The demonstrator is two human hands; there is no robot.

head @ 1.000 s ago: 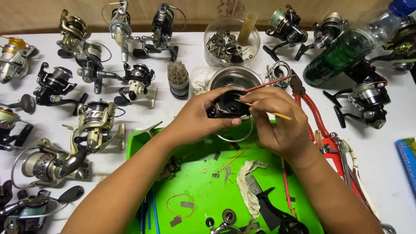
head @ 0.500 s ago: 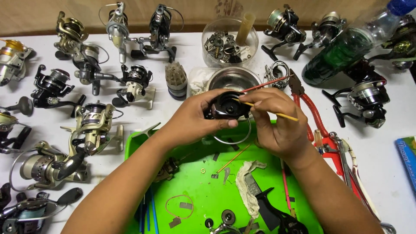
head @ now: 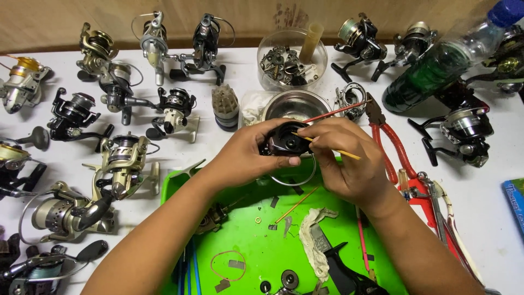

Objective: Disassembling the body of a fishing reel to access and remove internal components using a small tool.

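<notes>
Green tray (head: 262,240): left hand (head: 245,158) clasps black reel body (head: 286,141); right hand (head: 349,164) pinches thin stick (head: 333,150).

Your left hand (head: 248,158) is wrapping around the black reel part (head: 286,143), so its left side and underside are staying out of sight. Your right hand (head: 349,164) is covering the middle of the thin yellow stick (head: 349,154); its tip is too small to read against the dark part. Both forearms are running off the bottom edge. The black piece (head: 346,276) low on the green tray (head: 256,240) is getting cut by that edge too. The blue box (head: 516,205) is slipping past the right edge. Small bits inside the clear jar (head: 292,60) are blurring together, too fine to tell apart.
</notes>
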